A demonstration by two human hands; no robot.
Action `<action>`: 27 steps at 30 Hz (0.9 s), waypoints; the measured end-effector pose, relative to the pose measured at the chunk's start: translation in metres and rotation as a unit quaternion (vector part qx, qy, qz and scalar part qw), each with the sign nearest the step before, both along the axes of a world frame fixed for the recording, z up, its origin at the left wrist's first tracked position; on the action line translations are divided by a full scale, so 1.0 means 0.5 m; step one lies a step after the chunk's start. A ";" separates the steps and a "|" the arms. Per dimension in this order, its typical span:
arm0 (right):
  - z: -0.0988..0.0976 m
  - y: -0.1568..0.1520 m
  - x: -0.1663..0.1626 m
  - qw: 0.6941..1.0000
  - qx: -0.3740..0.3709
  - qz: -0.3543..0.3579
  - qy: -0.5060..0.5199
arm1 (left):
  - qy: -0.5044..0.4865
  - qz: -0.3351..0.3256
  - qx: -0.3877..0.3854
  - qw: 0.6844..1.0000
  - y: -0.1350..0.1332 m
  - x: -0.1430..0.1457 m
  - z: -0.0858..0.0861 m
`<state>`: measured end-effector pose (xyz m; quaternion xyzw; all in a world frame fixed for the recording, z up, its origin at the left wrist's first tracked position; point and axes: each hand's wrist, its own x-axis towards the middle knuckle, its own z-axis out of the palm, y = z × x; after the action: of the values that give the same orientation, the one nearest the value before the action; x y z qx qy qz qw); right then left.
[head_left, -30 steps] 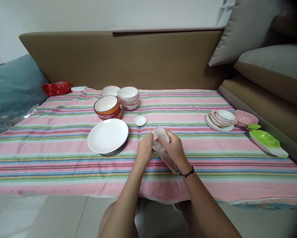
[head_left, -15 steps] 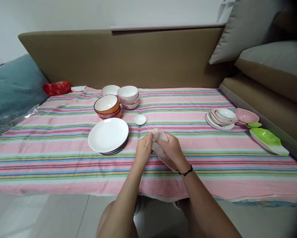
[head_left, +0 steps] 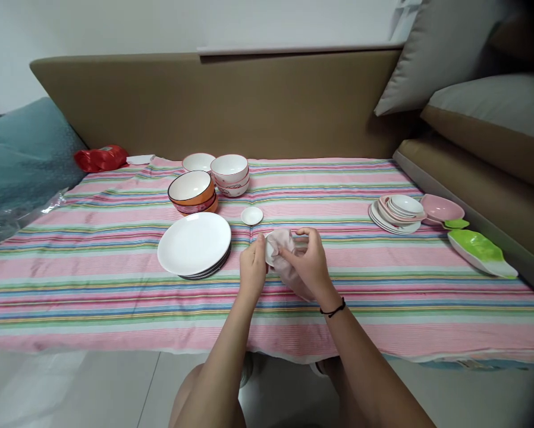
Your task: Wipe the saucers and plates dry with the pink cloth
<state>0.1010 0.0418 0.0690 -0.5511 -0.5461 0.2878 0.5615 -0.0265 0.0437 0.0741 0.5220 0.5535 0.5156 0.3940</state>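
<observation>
My left hand (head_left: 252, 266) is closed on the edge of a small white dish (head_left: 269, 254), held tilted above the striped cloth. A pale pink wiping cloth (head_left: 289, 274) covers much of the dish, so its full shape is hidden. My right hand (head_left: 312, 261) grips that cloth, thumb pressed against it at the dish and the other fingers curved behind. Just beyond my hands lies another small white dish (head_left: 251, 216). To the left stands a stack of plates (head_left: 194, 242), a white one on top.
Behind the plates are orange bowls (head_left: 192, 190) and white bowls with red rims (head_left: 230, 169). At the right sit stacked small dishes (head_left: 398, 213), a pink dish (head_left: 443, 208) and a green leaf-shaped dish (head_left: 481, 252). A red package (head_left: 101, 159) lies far left, by a teal cushion (head_left: 24, 157).
My right fingers have spread and lifted from the bunched cloth, exposing part of the small dish's rim. My left hand has shifted slightly left, still holding the dish.
</observation>
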 end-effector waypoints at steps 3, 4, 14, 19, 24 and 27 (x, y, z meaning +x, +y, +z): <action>0.003 -0.002 -0.005 0.988 0.089 -0.070 -0.104 | 0.034 -0.011 0.017 0.999 -0.002 0.002 -0.002; 0.005 -0.003 -0.007 0.983 0.114 -0.070 -0.126 | 0.039 -0.014 0.017 0.999 -0.005 0.004 -0.003; 0.009 -0.013 -0.009 0.951 0.210 -0.103 -0.204 | -0.026 0.018 -0.018 0.999 -0.019 0.024 -0.008; 0.005 -0.013 -0.012 0.971 0.157 -0.074 -0.162 | 0.016 0.003 0.014 1.000 -0.021 0.023 -0.011; 0.004 -0.014 -0.007 0.991 0.024 -0.051 -0.124 | 0.078 -0.026 0.019 0.996 -0.027 0.020 -0.023; 0.005 -0.015 0.000 0.995 -0.039 -0.010 -0.087 | 0.073 -0.027 0.006 0.997 -0.029 0.017 -0.025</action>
<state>0.1011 0.0342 0.0715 -0.6006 -0.5760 0.2543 0.4928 -0.0181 0.0290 0.0615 0.5754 0.5631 0.4691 0.3631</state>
